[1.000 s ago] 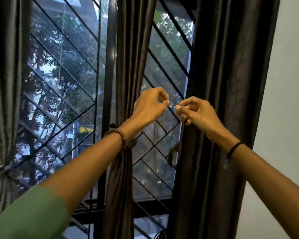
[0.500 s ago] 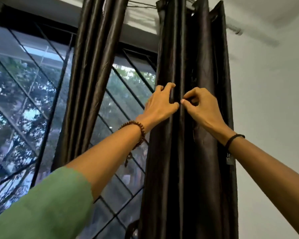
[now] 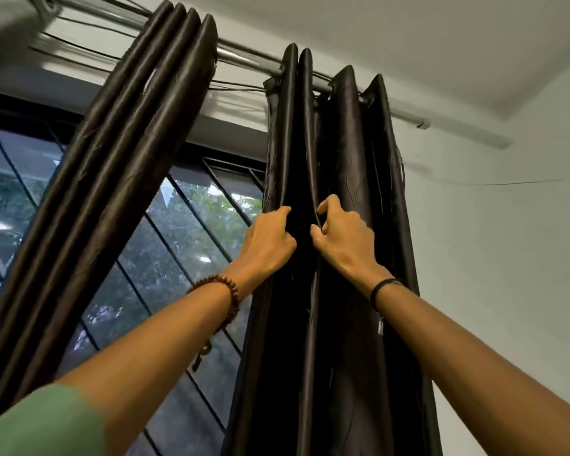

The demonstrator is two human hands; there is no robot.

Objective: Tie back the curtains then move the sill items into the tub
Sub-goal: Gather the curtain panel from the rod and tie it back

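A dark satin curtain panel [image 3: 349, 324] hangs bunched at the right end of the window. My left hand [image 3: 269, 240] grips one of its folds from the left, fingers curled into the cloth. My right hand [image 3: 341, 236] pinches the neighbouring fold just beside it, thumb and fingers closed on the fabric. Both hands sit at the same height, a short gap apart. A second dark curtain [image 3: 112, 179] hangs gathered and slanting further left. The sill, its items and the tub are out of view.
A metal curtain rod [image 3: 241, 57] runs along the top with thin wires beside it. Behind the curtains is a window with a black diagonal grille [image 3: 185, 232]. A white wall [image 3: 507, 258] fills the right side.
The view has tilted upward, from mid-window to the rod. Both hands rose along the right curtain and went from holding its edge to gripping its folds.
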